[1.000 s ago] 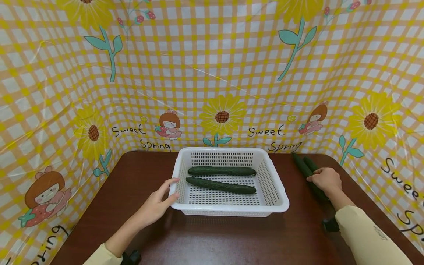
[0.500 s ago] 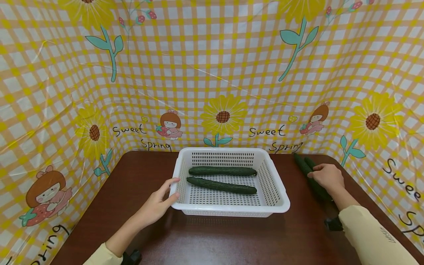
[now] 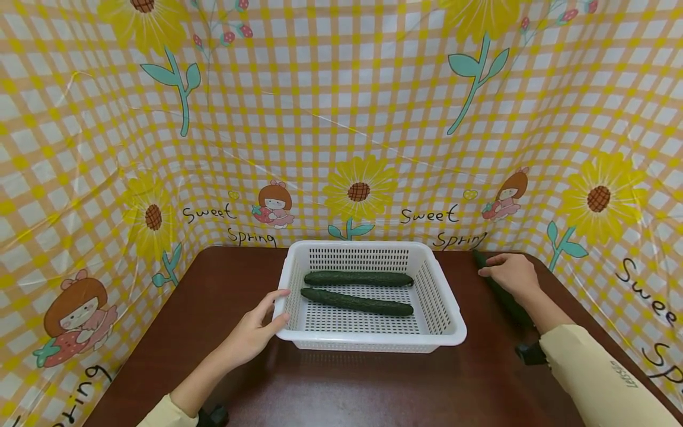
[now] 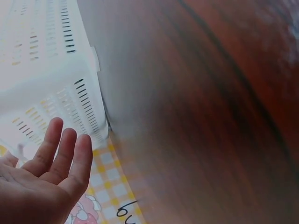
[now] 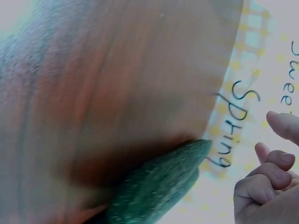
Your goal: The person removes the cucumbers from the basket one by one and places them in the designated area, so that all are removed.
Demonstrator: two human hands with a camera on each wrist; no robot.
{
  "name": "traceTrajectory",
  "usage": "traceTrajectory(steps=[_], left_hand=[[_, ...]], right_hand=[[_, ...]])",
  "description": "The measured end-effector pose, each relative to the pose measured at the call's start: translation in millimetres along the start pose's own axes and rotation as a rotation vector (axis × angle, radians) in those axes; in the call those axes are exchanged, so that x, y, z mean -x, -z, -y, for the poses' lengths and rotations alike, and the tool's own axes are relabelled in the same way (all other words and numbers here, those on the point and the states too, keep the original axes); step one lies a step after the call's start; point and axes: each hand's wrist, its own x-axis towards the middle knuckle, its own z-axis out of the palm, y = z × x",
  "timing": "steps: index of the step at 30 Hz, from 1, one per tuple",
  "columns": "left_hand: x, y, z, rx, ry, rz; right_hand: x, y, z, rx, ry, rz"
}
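Note:
My left hand (image 3: 248, 335) rests its thumb and index fingertip on the left rim of a white plastic basket (image 3: 368, 338); its other fingers extend loosely outside the wall in the left wrist view. Inside lie two long dark green cucumbers, the back one (image 3: 358, 278) level and the front one (image 3: 356, 301) slightly slanted. At the right, my right hand (image 3: 513, 277) is over a cucumber (image 3: 504, 301) on the table, hiding part of it. In the right wrist view its fingers are loosely curled, thumb apart, nothing visible between them, beside the bumpy cucumber (image 5: 159, 186).
The dark brown table (image 3: 341, 385) carries the basket near its back edge. A checked cloth (image 3: 347, 118) with sunflowers encloses the back and both sides, right up to the table edges. Black wrist devices sit under both forearms.
My right hand has moved back and left along the cucumbers, and the second cucumber there is now hidden from the head view. The left hand and the basket stay in place.

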Motion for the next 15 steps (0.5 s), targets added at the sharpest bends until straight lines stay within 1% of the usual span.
traceTrajectory(steps=[6, 12, 15], left_hand=[[0.8, -1.0, 1.4, -0.006, 0.008, -0.008], [-0.2, -1.6, 2.5, -0.013, 0.006, -0.017], [-0.1, -1.3, 1.9, -0.01, 0.002, -0.017]], right_hand=[[-1.1, -0.7, 17.5, -0.007, 0.023, 0.028], [-2.0, -1.4, 39.2, -0.037, 0.038, 0.053], [-1.3, -1.9, 51.2, -0.05, 0.055, 0.083]])
